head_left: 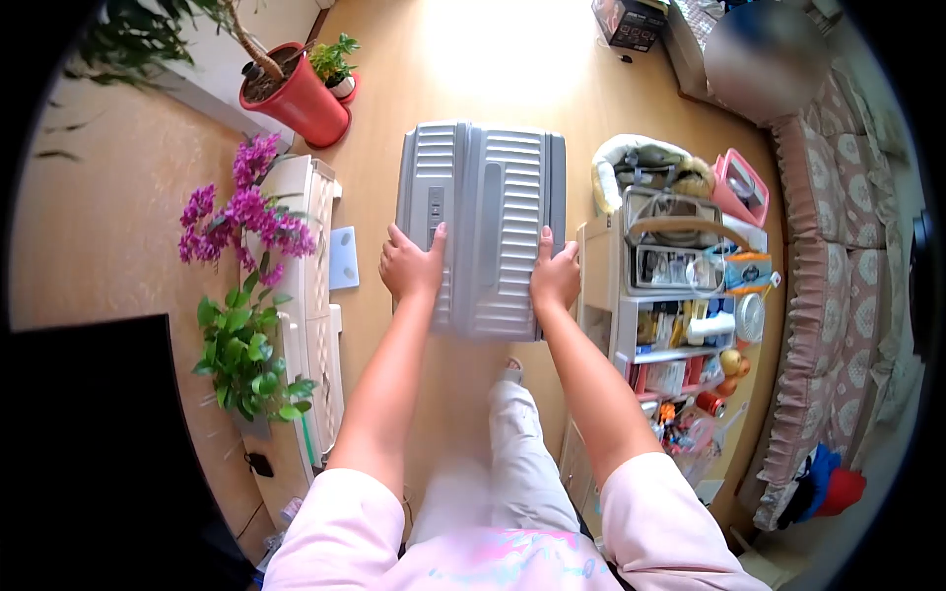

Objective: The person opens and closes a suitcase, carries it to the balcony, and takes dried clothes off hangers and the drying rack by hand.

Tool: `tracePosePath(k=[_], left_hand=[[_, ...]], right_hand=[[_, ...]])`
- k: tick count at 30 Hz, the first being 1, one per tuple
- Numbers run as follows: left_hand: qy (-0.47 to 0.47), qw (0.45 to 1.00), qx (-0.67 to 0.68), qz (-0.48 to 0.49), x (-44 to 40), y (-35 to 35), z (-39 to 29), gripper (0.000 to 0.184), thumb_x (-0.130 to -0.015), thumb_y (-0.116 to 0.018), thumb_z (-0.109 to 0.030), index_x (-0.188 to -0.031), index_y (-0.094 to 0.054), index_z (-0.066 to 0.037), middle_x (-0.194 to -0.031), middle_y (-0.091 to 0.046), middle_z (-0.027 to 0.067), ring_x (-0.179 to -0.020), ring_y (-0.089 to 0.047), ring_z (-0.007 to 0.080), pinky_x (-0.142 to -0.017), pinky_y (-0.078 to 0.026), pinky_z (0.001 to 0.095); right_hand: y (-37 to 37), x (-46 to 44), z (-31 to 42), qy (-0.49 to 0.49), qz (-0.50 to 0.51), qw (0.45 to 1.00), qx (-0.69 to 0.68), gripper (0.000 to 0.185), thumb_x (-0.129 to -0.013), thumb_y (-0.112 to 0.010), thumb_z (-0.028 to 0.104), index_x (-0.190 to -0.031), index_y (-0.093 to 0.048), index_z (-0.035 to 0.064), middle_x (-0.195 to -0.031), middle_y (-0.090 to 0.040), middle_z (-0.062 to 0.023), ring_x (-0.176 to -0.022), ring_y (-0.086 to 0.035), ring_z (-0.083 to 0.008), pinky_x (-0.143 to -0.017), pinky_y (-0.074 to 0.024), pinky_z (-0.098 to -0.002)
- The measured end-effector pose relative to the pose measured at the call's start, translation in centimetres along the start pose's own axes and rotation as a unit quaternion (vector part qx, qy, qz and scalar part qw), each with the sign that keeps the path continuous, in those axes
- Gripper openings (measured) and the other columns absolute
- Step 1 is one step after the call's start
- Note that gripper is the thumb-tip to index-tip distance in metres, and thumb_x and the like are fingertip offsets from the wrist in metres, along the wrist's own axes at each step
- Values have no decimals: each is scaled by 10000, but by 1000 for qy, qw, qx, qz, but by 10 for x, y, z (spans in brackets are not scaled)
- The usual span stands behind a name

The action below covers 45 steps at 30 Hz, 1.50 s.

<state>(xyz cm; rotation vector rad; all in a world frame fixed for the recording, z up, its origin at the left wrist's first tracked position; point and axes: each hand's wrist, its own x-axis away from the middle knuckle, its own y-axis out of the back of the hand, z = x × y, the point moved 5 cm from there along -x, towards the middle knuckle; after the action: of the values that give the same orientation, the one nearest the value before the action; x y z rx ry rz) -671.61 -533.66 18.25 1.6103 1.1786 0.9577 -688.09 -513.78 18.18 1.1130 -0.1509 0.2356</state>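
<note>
A grey ribbed suitcase (pixel 493 217) is held out in front of me above the wooden floor. My left hand (pixel 412 266) grips its left edge, with the thumb on the face near a small lock panel and the fingers at the side. On the right edge, my right hand (pixel 555 273) holds it in the same way, thumb on the face. Parts of the fingers of both hands are hidden behind the case's sides.
Left: cream cabinet (pixel 320 227), pink-flowered plant (pixel 246 222), red pot (pixel 301 103), scale-like flat panel (pixel 343 258), dark screen (pixel 108 443). Right: organizer shelves (pixel 670 325) with many small items, pink basket (pixel 741 187), sofa (pixel 828 256). A box (pixel 629 25) stands far ahead.
</note>
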Motion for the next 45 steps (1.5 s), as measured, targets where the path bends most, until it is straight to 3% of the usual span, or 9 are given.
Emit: tracePosePath(k=[6, 14, 19, 21, 25, 36, 38, 45], left_hand=[[9, 1000, 16, 4, -144, -18, -84, 978, -820, -595, -729, -1374, -460, 65, -1204, -620, 272, -1120, -609, 411, -972, -477, 478], [8, 1000, 21, -6, -341, -40, -215, 979, -805, -608, -734, -1360, -454, 58, -1181, -625, 263, -1105, -614, 405, -952, -484, 486], [11, 1000, 15, 12, -456, -35, -293, 970, -819, -596, -735, -1366, -451, 52, -1193, -614, 266, -1120, -606, 400, -969, -475, 480], [2, 1000, 8, 3, -503, -67, -320, 966, -822, -595, -731, -1369, -450, 52, -1201, -610, 266, -1128, -602, 400, -979, -471, 478], [4, 1000, 8, 2, -593, -87, -383, 990, -801, -595, -739, -1376, -447, 53, -1194, -612, 248, -1127, -597, 384, -974, -462, 475], [4, 1000, 10, -5, -818, -124, -557, 974, -799, -625, -718, -1374, -458, 51, -1196, -612, 249, -1138, -592, 383, -990, -457, 472], [-3, 1000, 15, -16, -860, -135, -593, 965, -796, -631, -710, -1367, -457, 48, -1185, -615, 247, -1124, -596, 383, -983, -459, 471], [0, 1000, 17, -16, -988, -152, -733, 971, -789, -647, -713, -1348, -471, 61, -1184, -621, 262, -1128, -603, 403, -986, -467, 476]], right_hand=[[-21, -139, 111, -5, 31, 1000, -2, 740, -982, -378, 661, -1176, -556, -30, -981, -699, -280, -926, -686, -444, -798, -535, -534], [-47, -328, 252, 23, -16, 999, -30, 693, -983, -416, 626, -1109, -599, -30, -993, -692, -274, -949, -662, -455, -826, -513, -529], [-42, -426, 346, 14, -14, 1000, -23, 649, -986, -423, 608, -1060, -600, -12, -1047, -670, -230, -981, -647, -418, -831, -511, -524], [-67, -477, 366, 5, -13, 1000, -28, 642, -987, -423, 604, -1068, -600, -8, -1092, -648, -203, -1040, -627, -392, -842, -515, -515], [-73, -564, 430, 23, -92, 995, 11, 631, -984, -419, 607, -1066, -599, 9, -1125, -567, -144, -1169, -533, -320, -880, -521, -492], [-94, -805, 580, -45, 16, 999, -8, 687, -954, -422, 647, -1092, -592, -4, -1110, -637, -200, -1161, -557, -356, -924, -486, -510], [-101, -858, 602, -38, -7, 999, -16, 710, -941, -435, 662, -1143, -604, 3, -1066, -627, -257, -1081, -605, -388, -909, -494, -513], [-96, -1029, 683, -31, -18, 999, -34, 730, -910, -484, 677, -1131, -623, -4, -1046, -621, -264, -988, -632, -426, -864, -511, -519]])
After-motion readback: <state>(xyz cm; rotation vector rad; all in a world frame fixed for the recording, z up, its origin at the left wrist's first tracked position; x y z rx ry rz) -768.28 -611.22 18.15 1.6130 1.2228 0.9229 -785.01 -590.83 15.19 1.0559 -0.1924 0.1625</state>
